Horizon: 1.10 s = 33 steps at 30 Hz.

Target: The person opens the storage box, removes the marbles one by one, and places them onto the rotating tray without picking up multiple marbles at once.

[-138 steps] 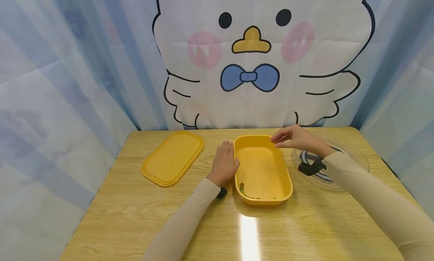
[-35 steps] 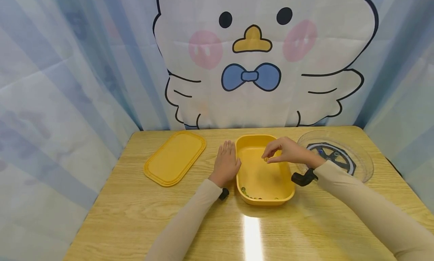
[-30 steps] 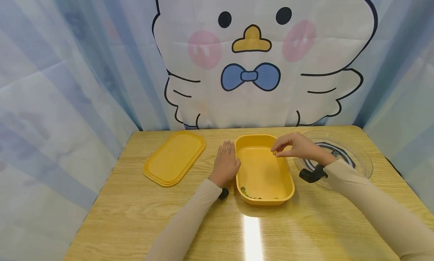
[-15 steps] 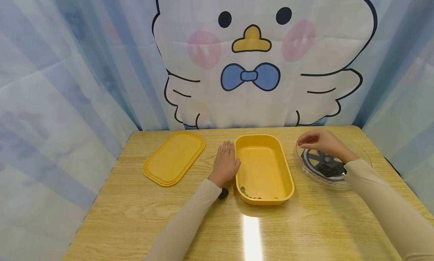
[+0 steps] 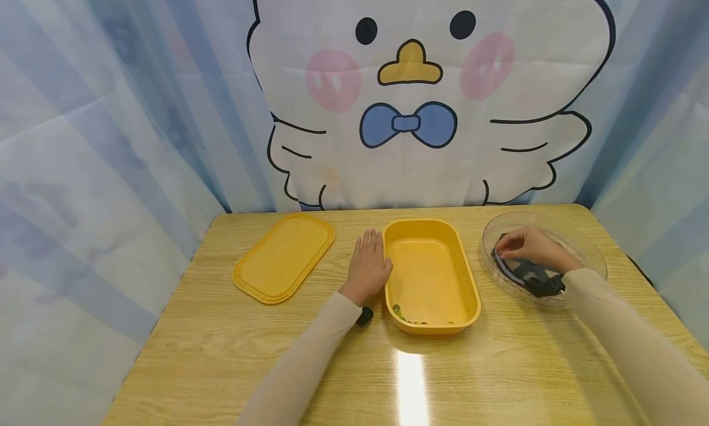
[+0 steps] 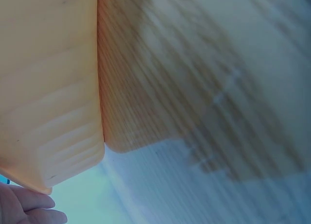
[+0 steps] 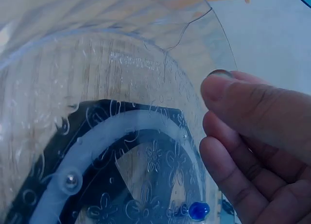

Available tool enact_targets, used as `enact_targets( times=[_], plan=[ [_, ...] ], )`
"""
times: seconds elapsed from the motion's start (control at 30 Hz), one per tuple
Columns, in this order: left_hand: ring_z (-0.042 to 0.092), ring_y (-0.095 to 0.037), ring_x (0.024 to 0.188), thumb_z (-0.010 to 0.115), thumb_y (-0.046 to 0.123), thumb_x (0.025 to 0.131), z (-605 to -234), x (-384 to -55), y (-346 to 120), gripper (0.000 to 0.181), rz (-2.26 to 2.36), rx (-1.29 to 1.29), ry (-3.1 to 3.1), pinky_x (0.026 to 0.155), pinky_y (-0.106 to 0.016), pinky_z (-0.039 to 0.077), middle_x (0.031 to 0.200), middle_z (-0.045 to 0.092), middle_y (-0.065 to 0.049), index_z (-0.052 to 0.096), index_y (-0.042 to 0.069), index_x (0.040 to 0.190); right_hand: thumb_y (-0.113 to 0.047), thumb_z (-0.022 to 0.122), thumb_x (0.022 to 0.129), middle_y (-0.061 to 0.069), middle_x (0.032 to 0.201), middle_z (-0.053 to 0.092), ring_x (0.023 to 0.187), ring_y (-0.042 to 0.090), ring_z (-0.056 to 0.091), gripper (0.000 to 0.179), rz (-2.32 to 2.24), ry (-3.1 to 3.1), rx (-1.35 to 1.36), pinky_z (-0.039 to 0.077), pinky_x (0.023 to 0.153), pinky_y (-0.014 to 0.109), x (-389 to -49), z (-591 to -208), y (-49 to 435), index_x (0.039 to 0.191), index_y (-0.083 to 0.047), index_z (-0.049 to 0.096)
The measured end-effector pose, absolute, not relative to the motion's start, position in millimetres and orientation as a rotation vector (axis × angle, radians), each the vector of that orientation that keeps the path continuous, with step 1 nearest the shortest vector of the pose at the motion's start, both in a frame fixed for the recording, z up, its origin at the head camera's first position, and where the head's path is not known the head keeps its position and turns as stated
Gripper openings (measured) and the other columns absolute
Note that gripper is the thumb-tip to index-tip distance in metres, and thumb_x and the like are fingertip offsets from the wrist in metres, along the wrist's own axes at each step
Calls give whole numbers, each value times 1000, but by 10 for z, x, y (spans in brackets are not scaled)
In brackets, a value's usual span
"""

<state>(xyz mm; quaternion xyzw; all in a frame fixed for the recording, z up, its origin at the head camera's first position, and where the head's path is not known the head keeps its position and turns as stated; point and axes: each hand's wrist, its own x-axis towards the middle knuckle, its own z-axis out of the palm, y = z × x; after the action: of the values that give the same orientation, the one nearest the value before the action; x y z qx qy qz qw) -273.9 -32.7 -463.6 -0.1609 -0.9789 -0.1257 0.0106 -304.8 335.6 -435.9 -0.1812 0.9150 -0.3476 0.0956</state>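
My right hand (image 5: 533, 246) reaches down into a clear plastic bowl (image 5: 597, 253), close inside its left wall. In the right wrist view its thumb and forefinger pinch a marble (image 7: 221, 73), of which only a dark glassy edge shows. A blue marble (image 7: 198, 211) and a clear marble (image 7: 71, 180) lie in that bowl. My left hand (image 5: 365, 271) lies with straight fingers along the left wall of a yellow plastic container (image 5: 432, 272). Several greenish marbles (image 5: 396, 309) sit along the container's near end.
A flat yellow lid (image 5: 284, 258) lies on the wooden table (image 5: 221, 352), left of the container. A black-and-white wheel-like pattern (image 7: 102, 131) shows through the bowl's base. A printed curtain (image 5: 410, 167) hangs behind the table's far edge.
Carrying an amber marble, my right hand has gone from over the yellow container rightward to the clear bowl, then down inside it. My left hand has stayed against the container.
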Motion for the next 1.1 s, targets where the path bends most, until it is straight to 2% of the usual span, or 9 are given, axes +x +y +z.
enact_targets(
  times=[0.13, 0.33, 0.63, 1.1],
  plan=[
    [12, -28, 147, 36, 30, 100, -4634, -2737, -331, 60, -390, -497, -3055, 121, -42, 11, 157, 18, -17, 18, 0, 149, -4, 69, 81, 16, 90, 71, 72, 8, 64, 16, -1008, 2693, -556, 55, 63, 24, -3072, -4398, 3349, 96, 3, 71],
    [13, -29, 147, 37, 29, 100, -4629, -2731, -336, 60, -405, -499, -3043, 120, -42, 12, 156, 20, -18, 20, -1, 149, 0, 69, 81, 17, 89, 71, 72, 10, 66, 15, -974, 2656, -534, 56, 64, 29, -3106, -4423, 3344, 94, 5, 71],
    [13, -29, 147, 37, 29, 100, -4643, -2743, -335, 60, -400, -513, -3040, 120, -42, 12, 156, 20, -18, 20, -1, 149, 0, 70, 79, 20, 91, 70, 71, 6, 65, 14, -911, 2623, -591, 56, 63, 25, -3131, -4398, 3288, 92, 5, 72],
    [12, -29, 147, 36, 29, 100, -4634, -2742, -323, 60, -395, -524, -3049, 120, -42, 11, 156, 19, -18, 19, -2, 149, 4, 70, 76, 12, 85, 71, 70, 10, 64, 12, -803, 2633, -621, 54, 60, 24, -3198, -4411, 3283, 88, 1, 73]
  ],
)
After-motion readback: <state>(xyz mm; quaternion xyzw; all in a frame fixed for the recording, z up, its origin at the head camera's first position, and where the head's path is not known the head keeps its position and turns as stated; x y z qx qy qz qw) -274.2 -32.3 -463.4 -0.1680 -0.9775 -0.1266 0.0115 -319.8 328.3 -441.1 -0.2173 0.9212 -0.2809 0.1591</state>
